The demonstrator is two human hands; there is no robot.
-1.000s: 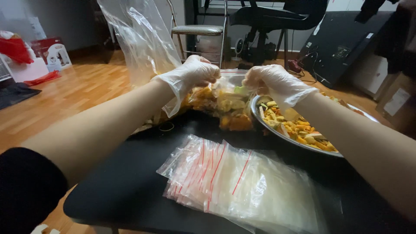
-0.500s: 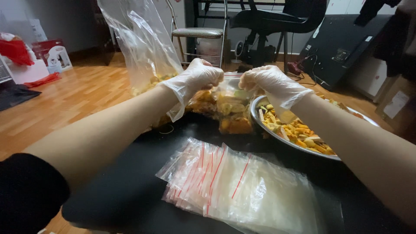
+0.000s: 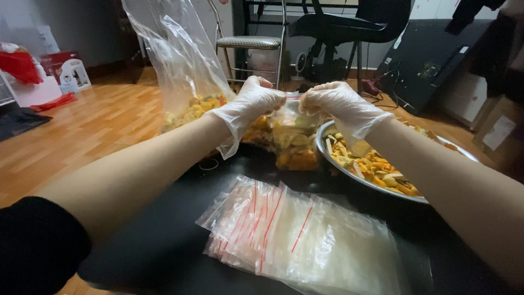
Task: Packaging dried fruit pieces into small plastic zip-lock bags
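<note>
Pinching small clear zip bag of orange and yellow dried snack pieces [image 3: 288,136], top edge, both hands.

Item upright on black worktop [image 3: 164,246], base resting there so contents stay in; my gloved left hand [image 3: 252,101] and gloved right hand [image 3: 334,106] each closed on its top strip, apparently pressing it. Beside: round metal bowl of mixed pieces [image 3: 393,188]; flat stack of empty red-striped zip bags [image 3: 300,235] near; large clear bulk bag [image 3: 180,71] behind.
</note>
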